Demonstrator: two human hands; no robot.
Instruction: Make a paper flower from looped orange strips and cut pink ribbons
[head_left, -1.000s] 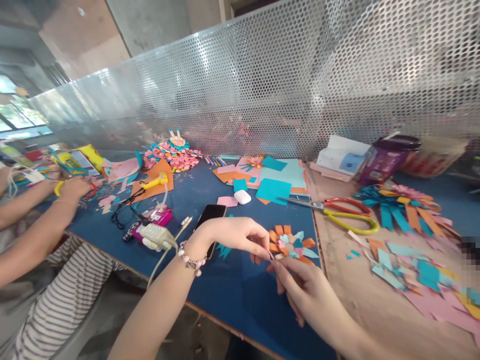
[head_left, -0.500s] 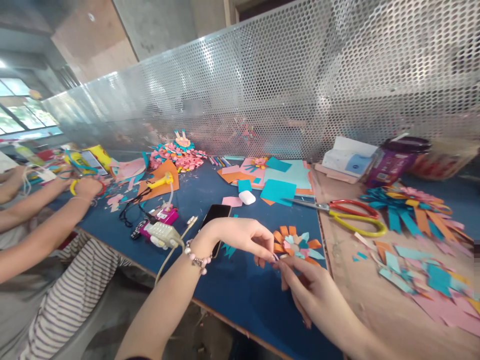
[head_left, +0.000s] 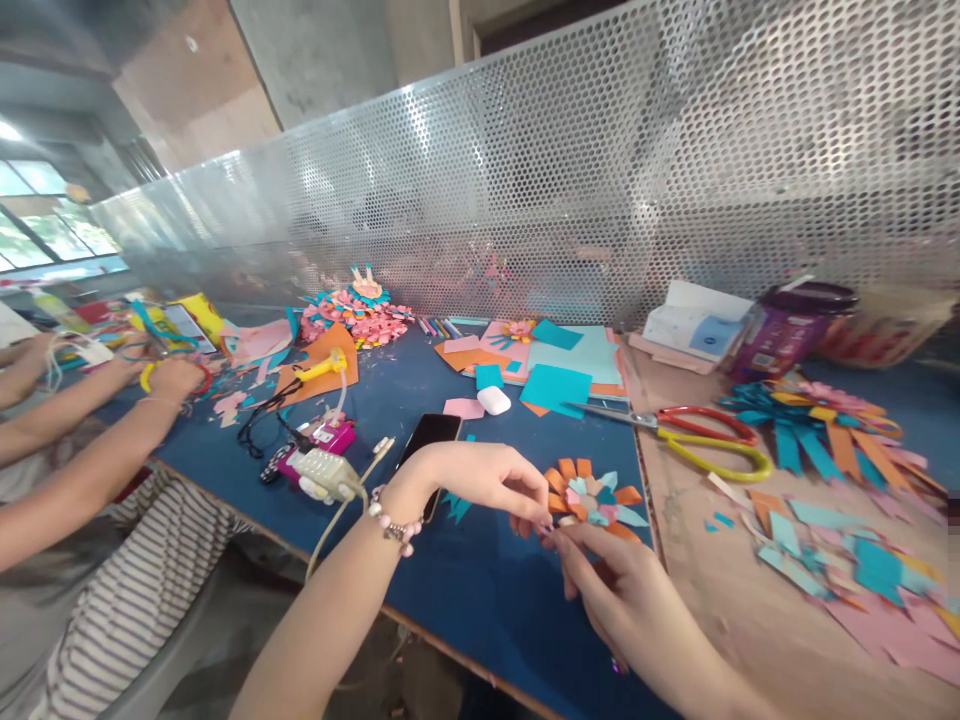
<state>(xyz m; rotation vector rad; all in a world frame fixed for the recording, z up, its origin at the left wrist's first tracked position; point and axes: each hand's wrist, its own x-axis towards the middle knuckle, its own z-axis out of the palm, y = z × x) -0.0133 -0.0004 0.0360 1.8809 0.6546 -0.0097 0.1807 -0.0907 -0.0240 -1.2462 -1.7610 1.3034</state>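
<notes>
My left hand [head_left: 491, 480] and my right hand [head_left: 615, 585] meet fingertip to fingertip over the blue table [head_left: 480, 585], both pinched on a tiny scrap I cannot make out. Just behind the fingertips lies a small paper flower [head_left: 592, 493] with orange, teal and pink petals. My left wrist wears a bead bracelet [head_left: 390, 522]. A black phone [head_left: 429, 440] lies beside that wrist.
Red and yellow scissors [head_left: 690, 438] lie on the brown board [head_left: 720, 600] at right, with paper offcuts [head_left: 832, 550] and a larger paper flower [head_left: 817, 415]. Coloured paper sheets [head_left: 559, 360], an eraser [head_left: 493, 400], a glue gun [head_left: 321, 365] and cables lie behind. Another person's arms [head_left: 90, 440] work at left. A perforated metal screen [head_left: 525, 180] backs the table.
My hands stay pinched together and have drifted slightly lower in the picture. The view has shifted a little to the left.
</notes>
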